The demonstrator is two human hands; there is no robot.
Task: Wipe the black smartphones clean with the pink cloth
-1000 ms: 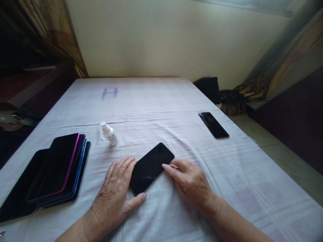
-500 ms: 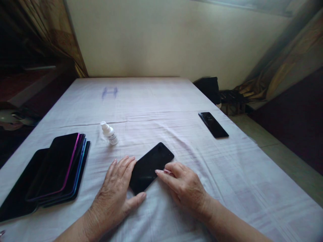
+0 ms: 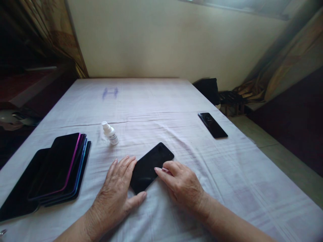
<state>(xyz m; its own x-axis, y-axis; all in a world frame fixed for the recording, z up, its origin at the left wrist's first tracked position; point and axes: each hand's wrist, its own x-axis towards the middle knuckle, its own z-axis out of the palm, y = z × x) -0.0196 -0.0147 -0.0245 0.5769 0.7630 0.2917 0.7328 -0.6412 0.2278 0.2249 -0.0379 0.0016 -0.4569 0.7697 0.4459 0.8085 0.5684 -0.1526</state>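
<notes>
1. Head view: a black phone point(image 3: 151, 166) is lying screen-up and slanted on the white cloth point(image 3: 156, 101) that is covering the table, close to the near edge and between the two hands.
2. The left hand point(image 3: 116, 191) is resting flat on the cloth with its fingers spread out and gripping nothing; its fingertips are lying against the phone's left long edge, and the thumb is pointing along under the phone's near corner.
3. The right hand point(image 3: 182, 184) is lying palm-down and loosely curled, holding nothing; its forefinger is reaching onto the phone's right edge and touching the dark glass.
4. A small white spray bottle point(image 3: 110, 133) is lying on its side just beyond the left hand, apart from the phone.
5. A stack of dark phones point(image 3: 59, 168), with pink and blue edges showing, is sitting well to the left on the cloth.
6. A second black phone point(image 3: 212, 125) is lying alone far to the right, near the table's edge.
</notes>
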